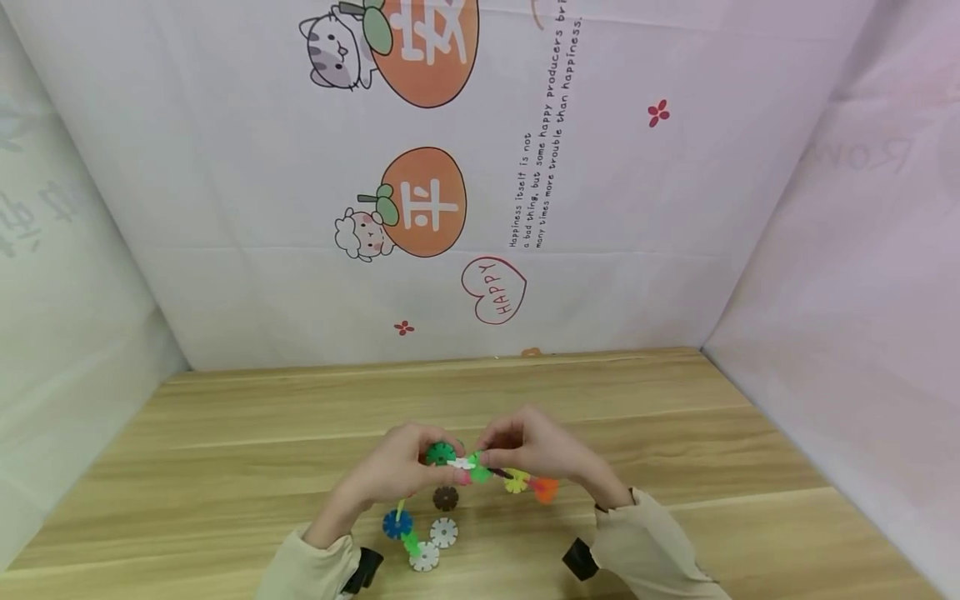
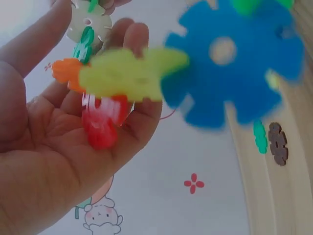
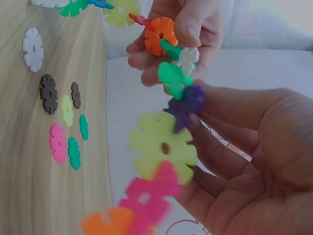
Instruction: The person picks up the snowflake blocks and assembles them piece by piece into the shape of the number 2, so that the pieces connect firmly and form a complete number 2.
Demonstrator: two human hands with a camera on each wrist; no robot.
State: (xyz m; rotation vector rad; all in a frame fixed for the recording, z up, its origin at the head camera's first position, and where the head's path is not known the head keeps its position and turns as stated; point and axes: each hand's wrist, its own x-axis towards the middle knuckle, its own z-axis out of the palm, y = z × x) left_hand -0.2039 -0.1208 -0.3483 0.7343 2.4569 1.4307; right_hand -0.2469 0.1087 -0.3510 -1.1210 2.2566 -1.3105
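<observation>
A chain of notched plastic snowflake discs in many colours runs between both hands above the table. My left hand (image 1: 408, 460) grips its middle, by the white disc (image 3: 188, 59) and a dark green one; the orange disc (image 3: 160, 36) and a red disc (image 2: 103, 120) lie against the fingers. From there the chain hangs down to a blue disc (image 1: 397, 524). With thumb and fingers my right hand (image 1: 536, 450) pinches the purple disc (image 3: 188, 105), which is joined to a bright green disc (image 3: 173, 78). Beyond it trail yellow (image 3: 164, 147), pink (image 3: 146, 196) and orange discs.
Loose discs lie on the wooden table (image 1: 225, 467): a white one (image 3: 33, 49), a brown one (image 3: 49, 94), a pink one (image 3: 57, 143) and several others. A white printed cloth (image 1: 600, 208) rises behind the table, with cloth at both sides.
</observation>
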